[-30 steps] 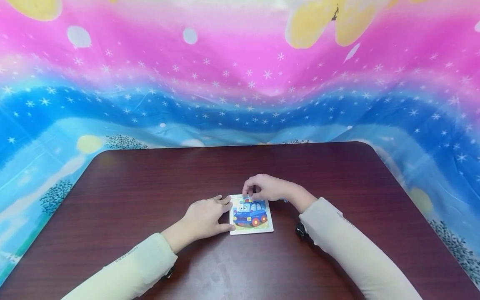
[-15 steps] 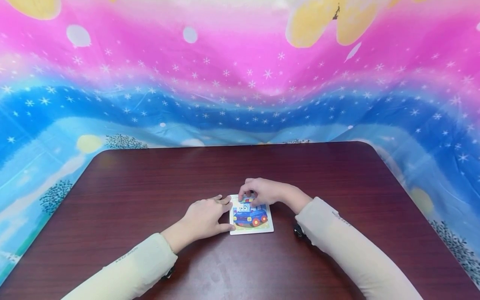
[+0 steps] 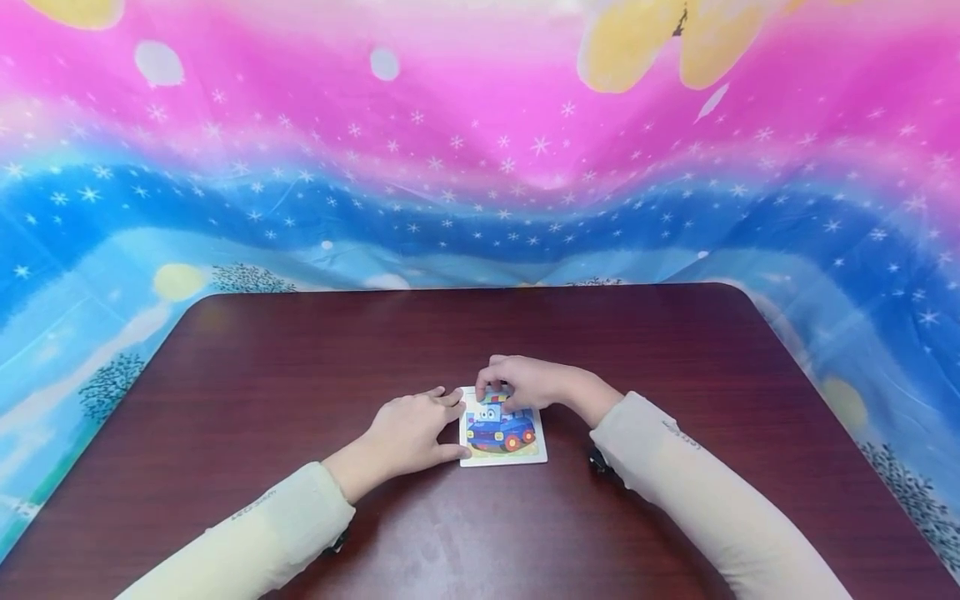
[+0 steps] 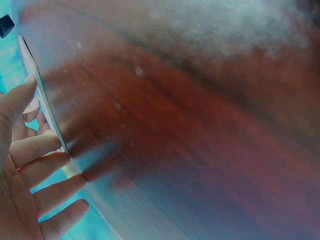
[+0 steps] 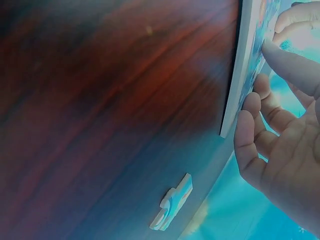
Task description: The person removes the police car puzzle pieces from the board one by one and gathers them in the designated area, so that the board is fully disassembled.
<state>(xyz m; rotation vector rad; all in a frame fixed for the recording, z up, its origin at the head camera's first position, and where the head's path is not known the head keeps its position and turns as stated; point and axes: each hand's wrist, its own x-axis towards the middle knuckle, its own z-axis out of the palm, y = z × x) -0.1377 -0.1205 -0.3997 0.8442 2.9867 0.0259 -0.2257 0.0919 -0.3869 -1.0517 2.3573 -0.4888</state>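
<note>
A small square jigsaw puzzle (image 3: 501, 450) with a blue cartoon car and a white frame lies on the table. At its left edge rests my left hand (image 3: 408, 433), thumb near the lower left corner and fingers spread along the side. My right hand (image 3: 532, 382) reaches over the top edge with bent fingers. Its index fingertip and thumb stand on either side of a puzzle piece (image 3: 496, 399) showing the car's coloured roof lights, at the level of the picture. In the right wrist view, the thumb and fingertips touch the puzzle's face. My right hand hides the upper right part.
One loose puzzle piece (image 5: 172, 202) lies on the table beyond the puzzle in the right wrist view; the right forearm hides it in the head view. The dark wooden table (image 3: 337, 342) ends at a patterned cloth backdrop (image 3: 480, 200).
My right hand has moved slightly left and toward me, from the top edge onto the puzzle, and then stayed there. The left hand and puzzle have kept their places.
</note>
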